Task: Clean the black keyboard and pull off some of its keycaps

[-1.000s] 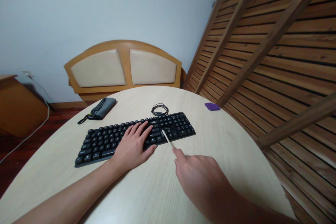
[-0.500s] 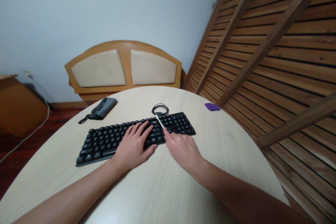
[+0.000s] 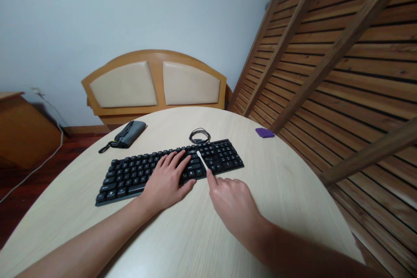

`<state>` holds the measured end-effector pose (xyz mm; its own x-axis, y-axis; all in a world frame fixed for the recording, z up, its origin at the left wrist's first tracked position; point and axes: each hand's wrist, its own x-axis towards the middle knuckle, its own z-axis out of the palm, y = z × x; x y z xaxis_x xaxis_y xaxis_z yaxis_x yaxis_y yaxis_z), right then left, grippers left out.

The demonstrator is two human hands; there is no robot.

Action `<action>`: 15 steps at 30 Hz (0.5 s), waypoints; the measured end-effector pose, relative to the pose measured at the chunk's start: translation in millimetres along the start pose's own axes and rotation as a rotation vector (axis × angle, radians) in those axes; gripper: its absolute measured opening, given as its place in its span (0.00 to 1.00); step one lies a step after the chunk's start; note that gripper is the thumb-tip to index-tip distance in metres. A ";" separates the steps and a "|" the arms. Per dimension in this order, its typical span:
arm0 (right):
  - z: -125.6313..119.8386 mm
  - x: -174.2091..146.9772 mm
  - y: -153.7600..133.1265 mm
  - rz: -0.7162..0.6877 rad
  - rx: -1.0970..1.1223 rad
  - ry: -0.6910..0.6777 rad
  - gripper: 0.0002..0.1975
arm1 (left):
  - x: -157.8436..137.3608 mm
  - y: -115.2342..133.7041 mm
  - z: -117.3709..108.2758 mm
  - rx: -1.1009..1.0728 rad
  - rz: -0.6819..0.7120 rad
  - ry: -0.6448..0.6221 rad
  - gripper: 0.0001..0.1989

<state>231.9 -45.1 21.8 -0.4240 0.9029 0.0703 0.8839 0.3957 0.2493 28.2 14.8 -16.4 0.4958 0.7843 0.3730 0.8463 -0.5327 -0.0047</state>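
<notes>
A black keyboard (image 3: 130, 177) lies at a slant on the pale round table. My left hand (image 3: 166, 178) rests flat across its middle keys, fingers spread, thumb on the near edge and holding nothing. Closed around a white cotton swab (image 3: 203, 161), my right hand (image 3: 233, 197) is at the near edge of the keyboard, index finger stretched along the stick. The swab's head points away from me, at the gap between the main keys and the right-hand key block. Whether the head touches the keys I cannot tell.
Behind the keyboard sits its coiled black cable (image 3: 200, 135). A grey pouch (image 3: 130, 134) with a black loop is at the back left, and a purple cloth (image 3: 265, 132) near the right rim of the table (image 3: 286, 191). Wooden slats (image 3: 355, 95) rise at the right.
My right hand has drawn back toward me, slightly right, bringing the swab's head from the keyboard's far edge down among the keys. My left hand stays in place.
</notes>
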 end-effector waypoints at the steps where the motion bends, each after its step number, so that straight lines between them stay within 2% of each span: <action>1: -1.9 -2.2 -1.4 0.008 0.008 -0.016 0.23 | 0.0 0.0 0.2 0.004 0.000 -0.005 0.33; 6: -9.5 -13.7 -9.4 0.052 0.065 -0.050 0.20 | 0.1 -0.3 0.2 0.011 0.002 -0.014 0.33; 15: -8.7 -33.3 -18.6 0.045 0.046 0.053 0.17 | 0.1 -1.3 0.0 0.010 0.012 -0.006 0.33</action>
<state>227.8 -84.0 23.2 -0.3920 0.9104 0.1320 0.9101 0.3629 0.1999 27.2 15.5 -16.3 0.5067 0.7798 0.3675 0.8424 -0.5386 -0.0186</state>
